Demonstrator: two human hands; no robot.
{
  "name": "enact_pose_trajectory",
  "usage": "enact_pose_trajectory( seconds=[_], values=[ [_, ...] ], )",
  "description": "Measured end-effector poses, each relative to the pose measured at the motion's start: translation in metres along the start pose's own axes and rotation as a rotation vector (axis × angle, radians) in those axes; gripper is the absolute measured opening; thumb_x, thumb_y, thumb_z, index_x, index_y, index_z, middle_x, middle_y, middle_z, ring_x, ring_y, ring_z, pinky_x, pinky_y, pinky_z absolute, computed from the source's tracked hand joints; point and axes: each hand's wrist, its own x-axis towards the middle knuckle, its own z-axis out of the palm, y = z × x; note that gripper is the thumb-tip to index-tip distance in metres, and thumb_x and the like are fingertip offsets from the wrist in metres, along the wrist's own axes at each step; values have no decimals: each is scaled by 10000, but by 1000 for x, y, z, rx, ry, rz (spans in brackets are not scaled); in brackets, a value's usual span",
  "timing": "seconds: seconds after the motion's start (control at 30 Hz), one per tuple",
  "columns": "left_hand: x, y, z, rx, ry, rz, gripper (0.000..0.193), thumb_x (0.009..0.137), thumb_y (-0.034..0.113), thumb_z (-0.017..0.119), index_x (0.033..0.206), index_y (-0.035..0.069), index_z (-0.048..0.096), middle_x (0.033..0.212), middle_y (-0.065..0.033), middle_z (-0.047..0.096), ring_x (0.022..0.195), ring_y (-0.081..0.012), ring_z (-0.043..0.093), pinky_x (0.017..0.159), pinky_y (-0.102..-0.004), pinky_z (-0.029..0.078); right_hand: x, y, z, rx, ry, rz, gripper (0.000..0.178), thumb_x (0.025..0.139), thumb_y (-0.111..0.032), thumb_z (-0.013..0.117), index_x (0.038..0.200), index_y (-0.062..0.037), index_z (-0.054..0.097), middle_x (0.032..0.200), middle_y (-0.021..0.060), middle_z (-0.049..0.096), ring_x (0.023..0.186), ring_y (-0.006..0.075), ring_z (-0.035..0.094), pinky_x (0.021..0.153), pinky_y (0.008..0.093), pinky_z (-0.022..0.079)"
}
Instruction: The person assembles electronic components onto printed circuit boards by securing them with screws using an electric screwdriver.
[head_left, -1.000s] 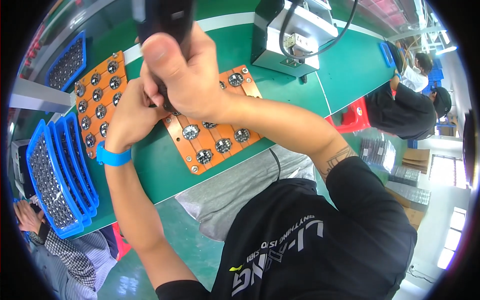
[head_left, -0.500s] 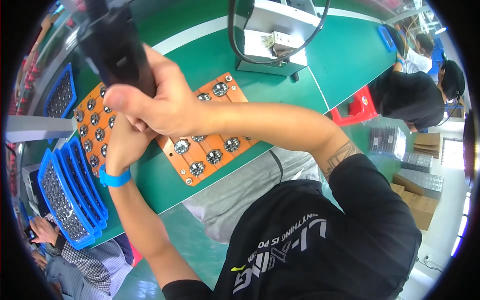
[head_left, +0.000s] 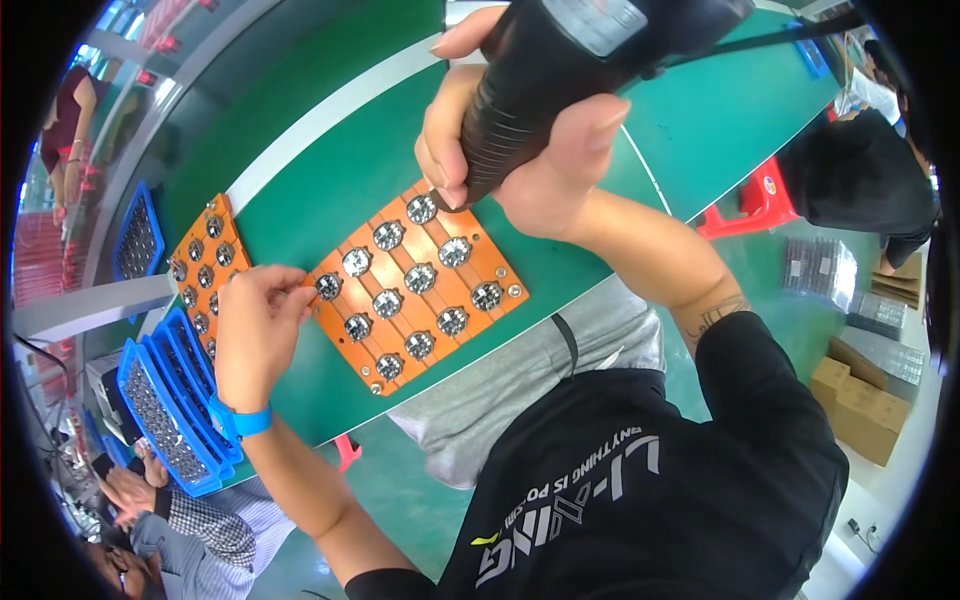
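Your right hand (head_left: 520,150) has come up off the board since a second ago: then it pressed the black ribbed electric screwdriver (head_left: 560,80) down into the middle of the orange rectangular jig plate (head_left: 415,290), now the tool sits raised above the plate's far edge, its tip hidden behind your fingers. Fingers wrapped tight round the grip, thumb over the top. Half a second ago the tool was swung off to your left; now it is back over the plate. Reads like one screw done and the driver lifted clear between positions.

Your left hand (head_left: 255,325) has dropped away from the driver and moved to the plate's left end. Thumb and forefinger are pinched narrow on the round silver lens-like part (head_left: 328,287) in that end seat; can't tell whether a screw is between them. Blue wristband (head_left: 240,420) on that wrist.

The jig plate lies flat on the green workbench (head_left: 330,170), just in front of you, and holds rows of round silver parts, every seat that shows is filled. A second orange jig plate (head_left: 205,265) lies just beside it to the left, also filled. Further left, blue plastic trays (head_left: 165,395) stand stacked on edge, packed with small dark parts; another blue tray (head_left: 137,240) lies behind. A co-worker's hands (head_left: 125,490) show at lower left.
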Motion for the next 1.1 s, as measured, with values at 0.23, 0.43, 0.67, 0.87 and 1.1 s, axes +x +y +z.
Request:
enact_pose_trajectory(
  seconds=[0.23,0.43,0.67,0.87,1.1],
  values=[
    [7,23,-7,132,-56,-22,137,870,-34,705,987,-104,724,788,-126,740,700,-130,705,638,-256,547,-3,-30,5,-29,363,244,772,965,-705,547,1208,27,500,650,106,592,484,145,536,467,263,430],
    [60,10,-22,321,-53,256,142,847,-11,720,951,-108,725,769,-173,739,729,-294,741,685,-342,566,0,-20,0,182,315,29,429,1039,-415,617,1125,-12,497,699,43,549,498,120,581,426,270,439],
    [99,15,-2,216,496,581,330,904,148,747,1158,-52,682,1200,-233,679,1067,-373,691,924,-402,535,-13,-18,4,-53,245,71,737,1005,-664,487,1231,38,463,654,113,605,521,147,557,515,285,473],
    [-4,59,49,407,314,499,1141,680,396,924,1589,59,322,1629,-256,284,1504,-481,282,1201,-572,291,-19,-14,3,100,230,75,660,996,-514,634,1293,47,454,718,98,604,562,123,553,509,269,454],
    [30,39,29,670,465,644,927,695,343,889,1476,67,473,1603,-192,358,1500,-450,313,1200,-669,225,-27,3,0,48,207,90,470,983,-323,689,1222,30,493,726,50,579,574,88,540,522,257,458]
  ],
)
